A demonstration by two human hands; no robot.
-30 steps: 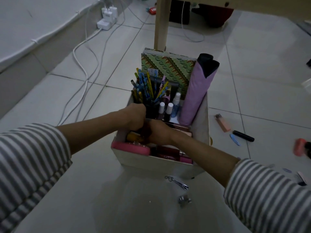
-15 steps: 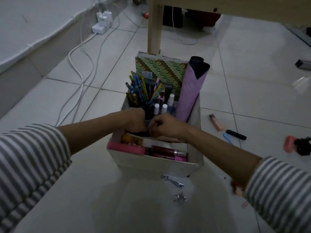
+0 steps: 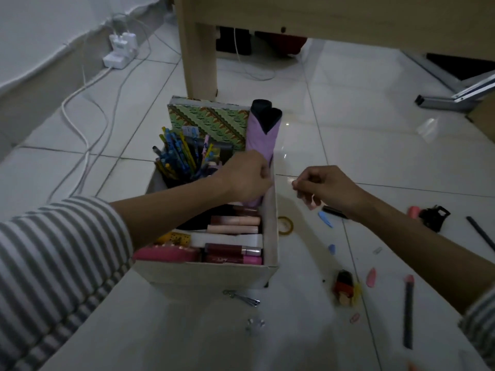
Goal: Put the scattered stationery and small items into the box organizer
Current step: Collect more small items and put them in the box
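Two hands, where now?
— The left hand [image 3: 246, 178] curls at the box organizer's [image 3: 209, 274] right wall, against the purple umbrella [image 3: 261, 145]; grip unclear. The right hand [image 3: 326, 186], fingertips pinched on something I cannot make out, hangs over the floor [image 3: 375, 129] right of the box. Both were inside it half a second ago.
Room to move?
— Bare floor at right centre; a table leg [image 3: 199, 49] stands just behind the box.
Loose pieces?
— Two blue clips [image 3: 325, 219], one tape roll [image 3: 285, 226] beside the wall.

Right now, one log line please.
left hand: at box wall | right hand: curled, over floor | loose: tape, marker
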